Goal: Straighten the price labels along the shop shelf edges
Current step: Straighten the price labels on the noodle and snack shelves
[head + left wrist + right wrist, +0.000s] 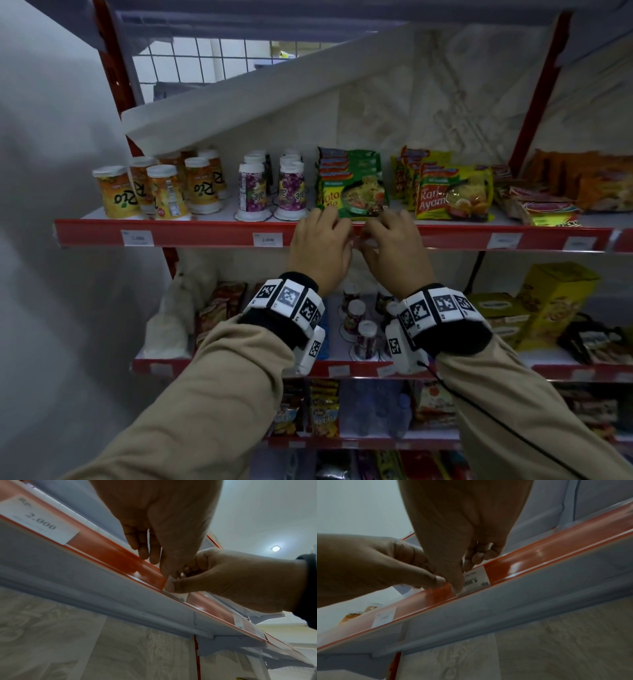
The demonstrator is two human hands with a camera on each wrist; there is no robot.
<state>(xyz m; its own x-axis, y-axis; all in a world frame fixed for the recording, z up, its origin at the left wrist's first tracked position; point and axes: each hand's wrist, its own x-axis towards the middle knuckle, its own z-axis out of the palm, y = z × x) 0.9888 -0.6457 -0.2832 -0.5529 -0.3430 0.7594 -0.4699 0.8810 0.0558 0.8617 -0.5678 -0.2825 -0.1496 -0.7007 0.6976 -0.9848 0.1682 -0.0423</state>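
A white price label reading 5.000 (476,580) sits in the red edge strip (205,234) of the upper shelf, mostly hidden by my hands in the head view. My right hand (465,574) pinches it, thumb on its face and fingers curled over the strip's top. My left hand (157,565) grips the strip at the label's left end (173,579), its thumb touching the right thumb. In the head view the left hand (342,236) and the right hand (371,236) meet below a green noodle pack (352,192). More labels (268,238) sit along the strip.
The shelf above the strip holds orange cups (161,192), purple cups (253,192) and yellow noodle packs (452,192). A lower shelf (342,370) with its own red strip carries cups and boxes. A grey wall (51,205) stands to the left.
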